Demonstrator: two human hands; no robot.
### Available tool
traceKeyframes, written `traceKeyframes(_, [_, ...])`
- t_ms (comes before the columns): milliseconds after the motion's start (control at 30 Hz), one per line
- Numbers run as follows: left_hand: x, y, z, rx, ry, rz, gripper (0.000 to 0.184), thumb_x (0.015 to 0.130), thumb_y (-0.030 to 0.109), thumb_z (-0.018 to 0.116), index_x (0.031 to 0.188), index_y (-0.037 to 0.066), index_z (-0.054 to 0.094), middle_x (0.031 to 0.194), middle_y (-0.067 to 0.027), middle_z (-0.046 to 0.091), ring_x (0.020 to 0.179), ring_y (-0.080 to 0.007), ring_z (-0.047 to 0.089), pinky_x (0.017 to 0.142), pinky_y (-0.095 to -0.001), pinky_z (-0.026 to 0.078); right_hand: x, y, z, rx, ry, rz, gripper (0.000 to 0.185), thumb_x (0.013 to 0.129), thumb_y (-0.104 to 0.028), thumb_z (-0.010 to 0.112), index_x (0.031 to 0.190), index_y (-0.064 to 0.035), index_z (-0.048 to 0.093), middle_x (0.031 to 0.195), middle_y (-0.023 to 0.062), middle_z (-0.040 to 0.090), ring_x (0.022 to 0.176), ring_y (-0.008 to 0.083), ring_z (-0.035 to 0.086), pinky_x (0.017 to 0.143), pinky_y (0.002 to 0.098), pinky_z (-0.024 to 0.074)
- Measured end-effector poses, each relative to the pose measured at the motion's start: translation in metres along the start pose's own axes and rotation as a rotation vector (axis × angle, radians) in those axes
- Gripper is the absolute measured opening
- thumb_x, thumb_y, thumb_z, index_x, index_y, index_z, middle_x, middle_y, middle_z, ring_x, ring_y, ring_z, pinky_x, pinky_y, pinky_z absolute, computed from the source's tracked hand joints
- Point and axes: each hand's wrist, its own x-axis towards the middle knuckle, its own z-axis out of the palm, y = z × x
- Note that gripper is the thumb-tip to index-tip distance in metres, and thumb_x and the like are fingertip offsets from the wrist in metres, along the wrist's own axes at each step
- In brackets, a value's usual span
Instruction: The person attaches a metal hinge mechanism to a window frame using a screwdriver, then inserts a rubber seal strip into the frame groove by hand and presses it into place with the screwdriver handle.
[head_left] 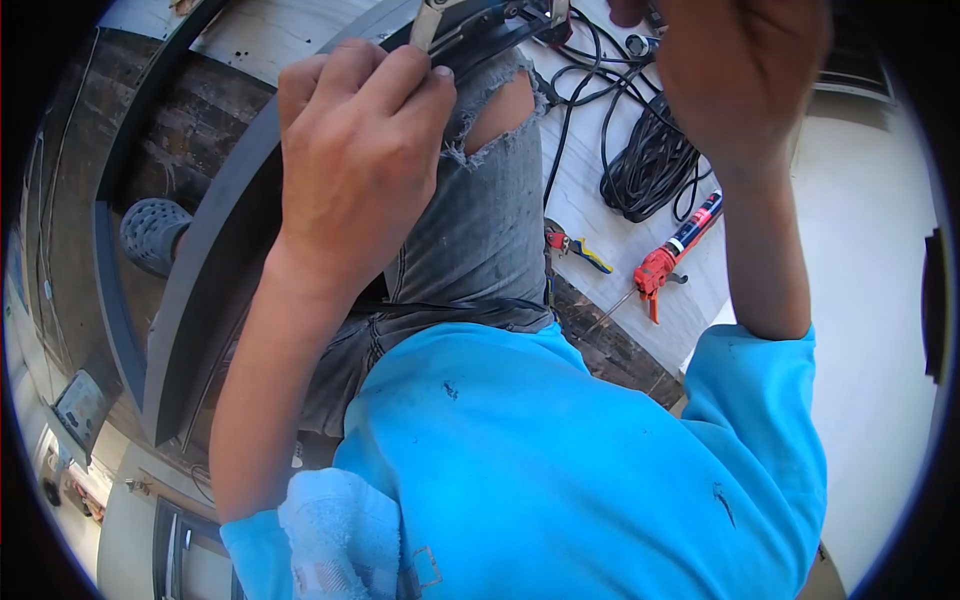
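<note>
My left hand (360, 150) is closed at the top centre, its fingers curled around the edge of a dark curved frame (215, 225) beside my knee. A silvery metal piece (428, 25) comes up right by its fingertips; what lies inside the fingers is hidden. Beyond it, another shiny metal part (557, 12) sits at the end of a dark slotted strip (470, 42). Raised at the upper right, my right hand (745, 80) is smeared by motion and partly cut off by the top edge. Its grip is not visible.
Below my right hand lie a coiled black cable (650, 165), a red caulking gun (655, 270) with a tube in it, and yellow-blue handled pliers (590, 255). A grey clog (155, 235) shows within the frame at left. A pale wall (860, 250) stands at right.
</note>
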Motion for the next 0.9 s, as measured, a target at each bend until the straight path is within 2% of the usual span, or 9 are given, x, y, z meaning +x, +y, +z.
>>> traceKeyframes(67, [-0.001, 0.001, -0.003, 0.001, -0.026, 0.001, 0.016, 0.079, 0.008, 0.071, 0.094, 0.009, 0.073, 0.093, 0.0018, 0.065, 0.095, -0.0201, 0.063, 0.088, -0.0380, 0.041, -0.010, 0.029, 0.011, -0.089, -0.013, -0.242, 0.024, 0.103, -0.012, 0.059, 0.123, -0.0015, 0.051, 0.081, 0.0040, 0.055, 0.066, 0.0096, 0.054, 0.057, 0.0256, 0.0414])
traceKeyframes(167, [-0.004, -0.001, -0.005, 0.015, -0.007, 0.008, 0.015, 0.079, 0.008, 0.071, 0.093, 0.008, 0.073, 0.093, 0.0019, 0.065, 0.096, -0.0201, 0.063, 0.089, -0.0380, 0.041, -0.002, 0.015, 0.001, -0.168, -0.158, -0.069, 0.024, 0.103, -0.011, 0.059, 0.124, -0.0016, 0.051, 0.083, 0.0052, 0.057, 0.066, 0.0103, 0.056, 0.057, 0.0262, 0.0432])
traceKeyframes(300, [-0.006, 0.001, -0.010, 0.030, -0.017, -0.017, 0.012, 0.079, 0.009, 0.071, 0.092, 0.009, 0.073, 0.093, 0.0032, 0.065, 0.096, -0.0190, 0.063, 0.089, -0.0377, 0.040, 0.005, -0.011, 0.021, 0.099, 0.084, 0.167, 0.027, 0.103, -0.012, 0.058, 0.125, 0.0003, 0.049, 0.085, 0.0083, 0.059, 0.073, 0.0163, 0.062, 0.061, 0.0299, 0.0474])
traceKeyframes(400, [-0.004, 0.004, -0.014, 0.052, -0.049, -0.033, 0.011, 0.079, 0.009, 0.071, 0.090, 0.011, 0.072, 0.092, 0.0041, 0.064, 0.096, -0.0182, 0.063, 0.089, -0.0373, 0.040, -0.015, -0.003, 0.009, -0.177, -0.497, 0.278, 0.028, 0.105, -0.015, 0.058, 0.126, 0.0022, 0.051, 0.087, 0.0070, 0.060, 0.081, 0.0123, 0.068, 0.065, 0.0221, 0.0531])
traceKeyframes(467, [-0.006, 0.002, -0.013, 0.056, -0.020, -0.033, 0.010, 0.079, 0.010, 0.072, 0.089, 0.012, 0.071, 0.091, 0.0045, 0.064, 0.096, -0.0177, 0.063, 0.089, -0.0371, 0.039, -0.009, 0.009, 0.017, -0.084, -0.102, 0.051, 0.030, 0.106, -0.019, 0.058, 0.127, 0.0016, 0.051, 0.089, 0.0069, 0.061, 0.083, 0.0126, 0.069, 0.069, 0.0219, 0.0552])
traceKeyframes(533, [-0.007, 0.001, -0.011, 0.043, -0.014, -0.039, 0.010, 0.079, 0.010, 0.072, 0.089, 0.012, 0.071, 0.090, 0.0045, 0.063, 0.096, -0.0173, 0.063, 0.089, -0.0371, 0.039, -0.010, 0.015, 0.021, -0.049, 0.021, -0.014, 0.031, 0.105, -0.018, 0.059, 0.128, 0.0017, 0.051, 0.091, 0.0074, 0.061, 0.083, 0.0123, 0.069, 0.070, 0.0217, 0.0556])
traceKeyframes(633, [-0.007, 0.001, -0.015, 0.036, -0.069, -0.048, 0.010, 0.080, 0.011, 0.072, 0.089, 0.012, 0.072, 0.089, 0.0048, 0.063, 0.095, -0.0167, 0.063, 0.088, -0.0371, 0.038, -0.020, 0.010, 0.017, -0.116, -0.178, 0.105, 0.032, 0.102, -0.009, 0.063, 0.129, 0.0029, 0.050, 0.094, 0.0092, 0.061, 0.083, 0.0112, 0.066, 0.067, 0.0215, 0.0535])
traceKeyframes(833, [-0.009, 0.001, -0.011, 0.030, -0.023, -0.048, 0.009, 0.081, 0.011, 0.072, 0.089, 0.013, 0.072, 0.088, 0.0052, 0.062, 0.095, -0.0162, 0.062, 0.088, -0.0370, 0.038, 0.003, 0.007, 0.016, 0.163, 0.006, -0.063, 0.029, 0.102, -0.010, 0.062, 0.126, 0.0004, 0.049, 0.093, 0.0099, 0.058, 0.079, 0.0141, 0.062, 0.067, 0.0282, 0.0503])
traceKeyframes(900, [-0.007, 0.001, -0.011, 0.036, -0.013, -0.046, 0.008, 0.081, 0.011, 0.072, 0.089, 0.012, 0.072, 0.088, 0.0052, 0.062, 0.095, -0.0161, 0.062, 0.088, -0.0371, 0.038, -0.010, 0.019, 0.022, -0.009, -0.071, -0.104, 0.028, 0.102, -0.009, 0.062, 0.125, 0.0001, 0.049, 0.093, 0.0095, 0.059, 0.078, 0.0132, 0.061, 0.066, 0.0277, 0.0501])
